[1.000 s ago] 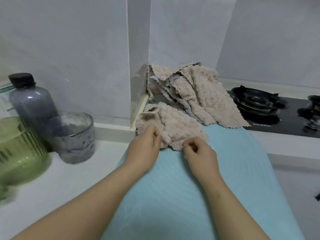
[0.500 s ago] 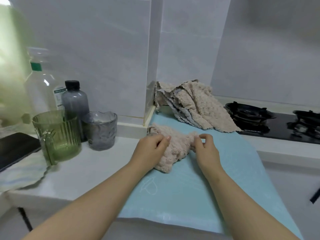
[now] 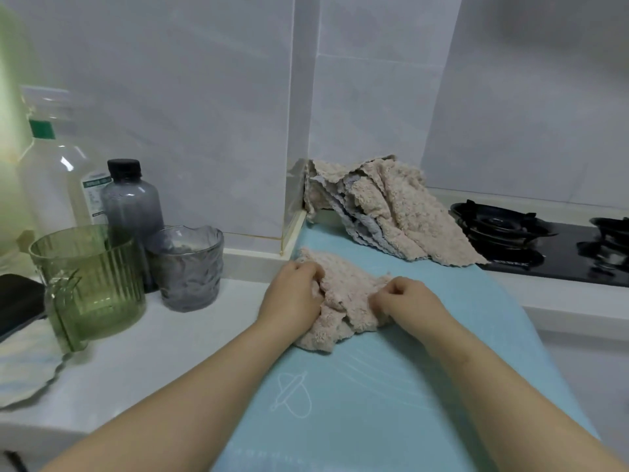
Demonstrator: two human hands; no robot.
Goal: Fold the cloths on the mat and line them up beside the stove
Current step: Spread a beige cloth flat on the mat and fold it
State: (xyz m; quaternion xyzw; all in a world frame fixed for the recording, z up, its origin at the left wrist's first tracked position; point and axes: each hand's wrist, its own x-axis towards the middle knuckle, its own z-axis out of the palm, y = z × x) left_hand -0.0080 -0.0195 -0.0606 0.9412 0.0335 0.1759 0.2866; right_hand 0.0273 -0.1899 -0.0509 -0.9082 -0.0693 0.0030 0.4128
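Pinching a crumpled beige cloth [image 3: 347, 291] on the blue mat [image 3: 391, 386], my left grip [image 3: 292, 294] holds its left edge and my right grip [image 3: 408, 298] its right edge, fingers of both curled into the fabric. The cloth lies mid-mat, apart from the heap [image 3: 391, 212] of unfolded cloths in the wall corner, whose edge overlaps the stove [image 3: 510, 233]. I judge it light, limp and fluffy: it will sag and bunch rather than keep a crease, so I would take hold at two corners and tension it flat. Against the frame a second earlier, the cloth has come nearer me, away from the heap, and is more gathered.
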